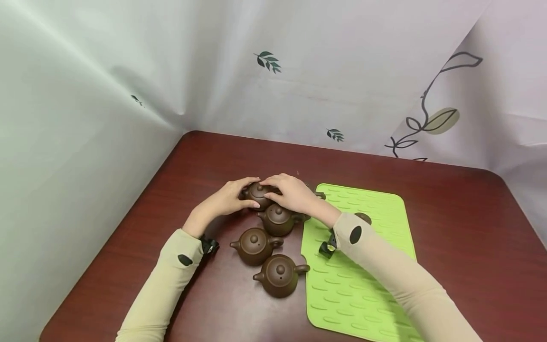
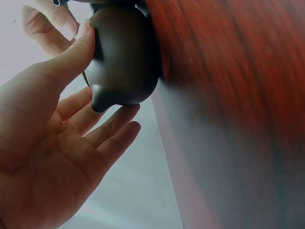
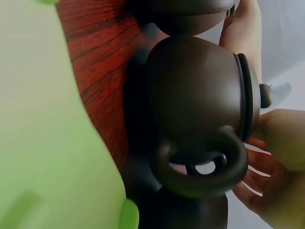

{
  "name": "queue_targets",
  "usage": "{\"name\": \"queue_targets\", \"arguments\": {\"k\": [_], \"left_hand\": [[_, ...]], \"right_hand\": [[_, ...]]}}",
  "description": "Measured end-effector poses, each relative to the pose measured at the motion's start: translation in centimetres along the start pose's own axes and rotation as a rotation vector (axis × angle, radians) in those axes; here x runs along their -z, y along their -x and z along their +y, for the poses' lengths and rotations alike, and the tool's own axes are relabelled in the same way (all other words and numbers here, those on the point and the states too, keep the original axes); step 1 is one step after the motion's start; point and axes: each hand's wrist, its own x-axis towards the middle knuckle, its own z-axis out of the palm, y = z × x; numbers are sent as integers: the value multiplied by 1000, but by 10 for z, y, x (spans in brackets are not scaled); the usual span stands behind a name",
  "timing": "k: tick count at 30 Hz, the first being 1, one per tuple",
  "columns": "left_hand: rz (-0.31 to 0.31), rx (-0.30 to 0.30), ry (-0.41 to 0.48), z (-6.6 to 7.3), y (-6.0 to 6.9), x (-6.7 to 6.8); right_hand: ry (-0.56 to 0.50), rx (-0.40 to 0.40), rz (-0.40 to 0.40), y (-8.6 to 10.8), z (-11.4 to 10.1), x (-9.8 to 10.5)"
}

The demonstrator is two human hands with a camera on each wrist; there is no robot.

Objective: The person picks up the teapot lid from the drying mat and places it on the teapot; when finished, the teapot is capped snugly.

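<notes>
In the head view, a brown teapot (image 1: 259,194) with a round lid knob stands at the back of a group of similar teapots. My left hand (image 1: 228,197) holds it from the left, thumb on the near side and fingers round the far side. In the left wrist view, the spout of that teapot (image 2: 125,57) points between thumb and fingers. From the right, my right hand (image 1: 290,192) grips the same teapot, fingers over its top by the lid and thumb lower down. A second teapot (image 1: 278,220) sits just in front, below the right hand.
Two more teapots, one nearer (image 1: 279,275) and one left of it (image 1: 254,246), stand on the dark red table (image 1: 205,304). A green ridged mat (image 1: 342,294) lies to the right. Beside the right wrist, a handle (image 1: 319,195) and a brown rounded thing (image 1: 363,218) show partly.
</notes>
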Motion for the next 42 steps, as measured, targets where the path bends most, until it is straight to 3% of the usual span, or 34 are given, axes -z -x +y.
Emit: {"name": "queue_targets", "arguments": {"k": [4,10,14,18,25,32,42], "left_hand": [[-4,4,35,-1,-2,-3],[-18,12,90,-6,-2,-3],[-31,12,104,-2,-2,2],[-55,-33,70,8,-9,8],[-193,-75,-36,32,-38,16],[-361,-131,-146,53,-63,8],[-463,-135,-205,76,-89,-5]], "right_hand": [[-14,-3,-3,8,5,5],[130,77,42,26,6,13],[167,123,75,42,8,19],[175,129,77,58,14,26],[224,127,56,89,26,41],[282,174,15,121,44,46],[243,23,47,160,67,54]]}}
